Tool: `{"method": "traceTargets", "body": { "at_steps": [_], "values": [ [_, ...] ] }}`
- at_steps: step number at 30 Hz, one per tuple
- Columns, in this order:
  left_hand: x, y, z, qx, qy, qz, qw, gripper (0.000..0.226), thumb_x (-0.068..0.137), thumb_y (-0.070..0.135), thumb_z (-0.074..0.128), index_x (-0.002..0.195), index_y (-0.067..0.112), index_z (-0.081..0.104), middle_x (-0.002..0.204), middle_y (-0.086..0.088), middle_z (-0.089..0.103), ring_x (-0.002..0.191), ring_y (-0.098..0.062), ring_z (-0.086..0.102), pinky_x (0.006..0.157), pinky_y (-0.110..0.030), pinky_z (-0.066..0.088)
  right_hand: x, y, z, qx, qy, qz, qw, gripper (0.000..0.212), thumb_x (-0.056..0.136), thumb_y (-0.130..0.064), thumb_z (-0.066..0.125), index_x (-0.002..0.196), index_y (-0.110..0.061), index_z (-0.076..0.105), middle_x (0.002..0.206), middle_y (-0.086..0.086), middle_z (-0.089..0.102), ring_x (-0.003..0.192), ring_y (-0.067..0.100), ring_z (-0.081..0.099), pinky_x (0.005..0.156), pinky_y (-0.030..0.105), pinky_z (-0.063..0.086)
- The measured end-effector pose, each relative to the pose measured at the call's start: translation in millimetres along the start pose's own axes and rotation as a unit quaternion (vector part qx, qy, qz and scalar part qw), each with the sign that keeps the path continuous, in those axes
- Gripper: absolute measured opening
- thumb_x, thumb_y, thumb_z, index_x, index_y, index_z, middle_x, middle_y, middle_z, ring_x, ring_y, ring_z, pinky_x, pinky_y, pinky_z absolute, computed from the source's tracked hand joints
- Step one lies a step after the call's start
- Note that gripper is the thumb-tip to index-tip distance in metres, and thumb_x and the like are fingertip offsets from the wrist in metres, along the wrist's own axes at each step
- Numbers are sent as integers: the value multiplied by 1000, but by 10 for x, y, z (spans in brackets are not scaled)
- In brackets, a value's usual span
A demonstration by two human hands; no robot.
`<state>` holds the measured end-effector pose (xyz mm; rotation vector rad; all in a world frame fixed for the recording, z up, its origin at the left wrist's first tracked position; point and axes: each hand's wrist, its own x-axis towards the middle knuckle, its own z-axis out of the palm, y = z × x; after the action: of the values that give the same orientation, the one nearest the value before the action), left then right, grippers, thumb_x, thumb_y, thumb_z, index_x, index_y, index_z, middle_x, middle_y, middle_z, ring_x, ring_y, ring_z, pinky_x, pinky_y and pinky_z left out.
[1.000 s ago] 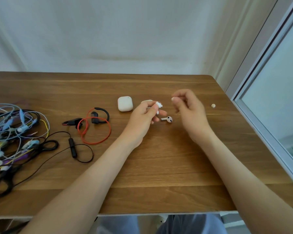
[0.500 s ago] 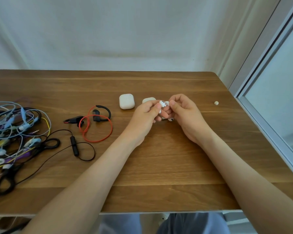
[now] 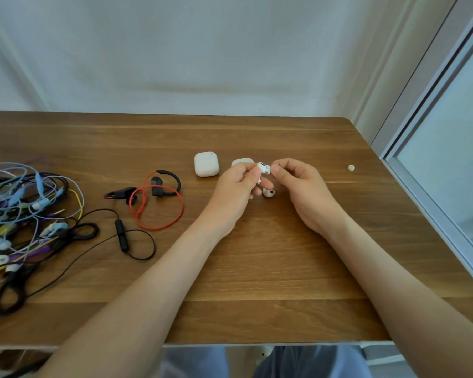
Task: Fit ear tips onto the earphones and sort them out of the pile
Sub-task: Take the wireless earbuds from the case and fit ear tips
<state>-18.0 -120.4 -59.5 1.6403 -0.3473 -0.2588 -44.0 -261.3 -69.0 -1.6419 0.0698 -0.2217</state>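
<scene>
Many tangled coloured wired earphones (image 3: 19, 211) lie unsorted far left on the wooden counter (image 3: 257, 268). Left hand (image 3: 236, 190) grip pinches a white wireless earbud (image 3: 261, 168); right hand (image 3: 302, 186) grip presses its white ear tip (image 3: 267, 169) on. One loose cream ear tip (image 3: 351, 167) waits right.

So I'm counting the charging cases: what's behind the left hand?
Behind the left hand a second white charging case pokes out, beside the fully visible one. Only its top edge shows; the hand covers the rest, so whether it is open cannot be told.
</scene>
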Motion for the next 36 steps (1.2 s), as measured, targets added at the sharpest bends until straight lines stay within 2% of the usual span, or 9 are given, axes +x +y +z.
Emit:
{"method": "traceTargets", "body": {
  "at_steps": [5, 12, 17, 20, 22, 28, 36],
  "values": [
    [3, -10, -4, 4, -4, -3, 1000, 21, 103, 19, 39, 97, 23, 59, 76, 11, 68, 60, 6, 54, 65, -16, 42, 19, 7, -36, 17, -49, 14, 999, 20, 95, -24, 54, 91, -11, 69, 86, 6, 68, 88, 21, 59, 94, 42, 44],
    [16, -14, -15, 21, -21, -7, 1000, 27, 103, 18, 38, 88, 20, 60, 74, 14, 67, 60, 7, 53, 66, -18, 40, 30, -18, -78, 38, -112, 20, 993, 25, 92, -26, 52, 92, -3, 61, 83, 9, 61, 86, 27, 51, 90, 42, 39],
    [16, -31, -9, 15, -25, 1, 1000, 22, 103, 20, 40, 92, 23, 58, 73, 12, 67, 60, 5, 54, 59, -12, 41, 29, -10, -74, 29, -97, 16, 995, 23, 91, -27, 53, 90, -5, 60, 82, 15, 56, 86, 30, 49, 90, 46, 39],
    [9, -38, -3, 5, -22, 8, 1000, 18, 102, 18, 41, 94, 22, 57, 75, 8, 68, 59, 5, 55, 55, -8, 40, 29, 8, -61, 13, -89, 13, 996, 20, 91, -29, 54, 85, -12, 63, 83, 16, 56, 86, 30, 50, 96, 57, 39],
    [9, -42, -2, 7, -20, 10, 1000, 18, 102, 19, 41, 95, 23, 56, 76, 8, 68, 58, 5, 55, 55, -8, 41, 30, 17, -56, 3, -79, 12, 997, 19, 90, -30, 55, 82, -16, 65, 83, 15, 58, 86, 29, 51, 99, 58, 39],
    [14, -63, -2, 31, -8, 11, 999, 16, 102, 24, 41, 95, 25, 56, 74, 11, 69, 61, 3, 55, 63, -18, 43, 27, 27, -55, 3, -79, 7, 997, 19, 91, -27, 55, 82, -13, 64, 84, 15, 60, 87, 29, 54, 100, 55, 40],
    [2, -69, 12, 70, -2, 13, 997, 14, 102, 24, 40, 101, 22, 54, 78, 10, 69, 63, 3, 54, 65, -16, 40, -43, -29, -2, -4, -45, -2, 999, 18, 97, -14, 52, 80, -11, 60, 77, 17, 57, 77, 24, 52, 82, 35, 43]
  ]
}}
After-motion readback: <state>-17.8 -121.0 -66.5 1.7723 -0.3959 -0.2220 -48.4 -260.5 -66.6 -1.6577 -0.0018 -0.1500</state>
